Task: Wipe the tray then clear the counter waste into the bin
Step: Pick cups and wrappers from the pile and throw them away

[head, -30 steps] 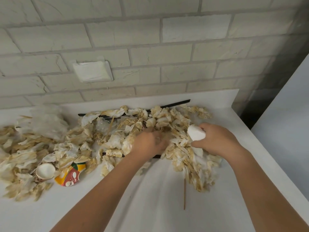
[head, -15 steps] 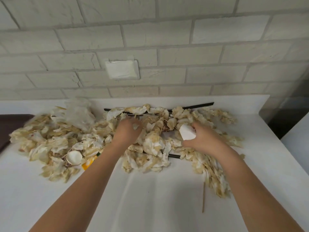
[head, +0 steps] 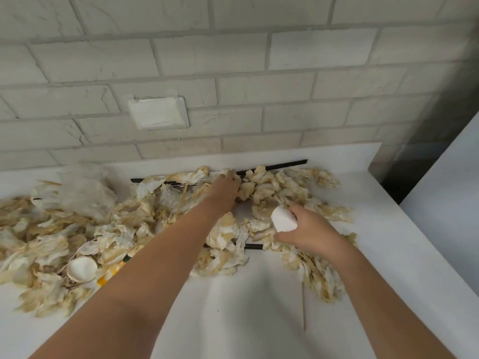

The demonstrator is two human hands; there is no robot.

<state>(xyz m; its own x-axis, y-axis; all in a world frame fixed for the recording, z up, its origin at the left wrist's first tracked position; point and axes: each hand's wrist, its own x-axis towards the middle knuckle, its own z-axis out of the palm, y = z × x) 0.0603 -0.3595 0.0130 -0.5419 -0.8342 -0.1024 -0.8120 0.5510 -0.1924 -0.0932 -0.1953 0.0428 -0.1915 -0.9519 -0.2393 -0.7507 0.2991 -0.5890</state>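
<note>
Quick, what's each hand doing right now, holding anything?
Left hand: reaching into the stained paper waste by the tray's far edge; grip cannot be told.
Right hand: closed on a white roll.

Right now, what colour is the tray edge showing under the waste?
Black; the tray rim shows best in the head view, along the wall side.

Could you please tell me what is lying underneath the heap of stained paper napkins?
Under the napkins lies a black tray; only its far rim and a short near edge show. Its surface is mostly covered, so its state cannot be seen.
</note>
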